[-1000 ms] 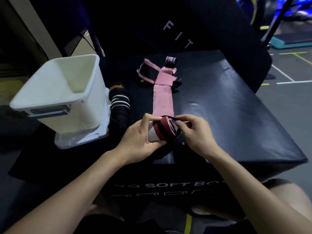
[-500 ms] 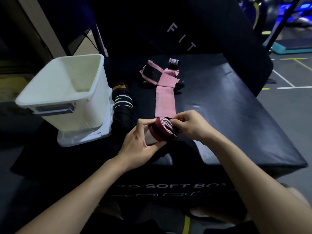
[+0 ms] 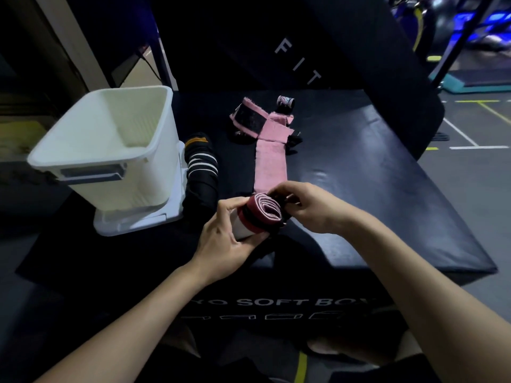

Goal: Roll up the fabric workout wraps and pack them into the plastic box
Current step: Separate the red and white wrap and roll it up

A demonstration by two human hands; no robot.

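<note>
A rolled wrap (image 3: 262, 214) with dark red, black and white bands sits between my hands, its spiral end facing up. My left hand (image 3: 226, 239) grips the roll from below and the left. My right hand (image 3: 305, 204) pinches its far right edge. A pink wrap (image 3: 271, 167) lies unrolled on the black soft box (image 3: 373, 172), running from my hands back to its black velcro end (image 3: 249, 121). A black wrap with white stripes (image 3: 201, 172) lies beside the white plastic box (image 3: 110, 150), whose inside looks bare. A small rolled wrap (image 3: 286, 101) stands at the back.
The plastic box stands on its white lid (image 3: 138, 222) at the left of the soft box. A tall black pad (image 3: 318, 45) rises behind. Grey gym floor with painted lines (image 3: 475, 145) lies to the right, below the soft box's edge.
The roll has turned in my hands so that its spiral end faces up more. My right hand has shifted to the roll's far edge. The view has moved slightly.
</note>
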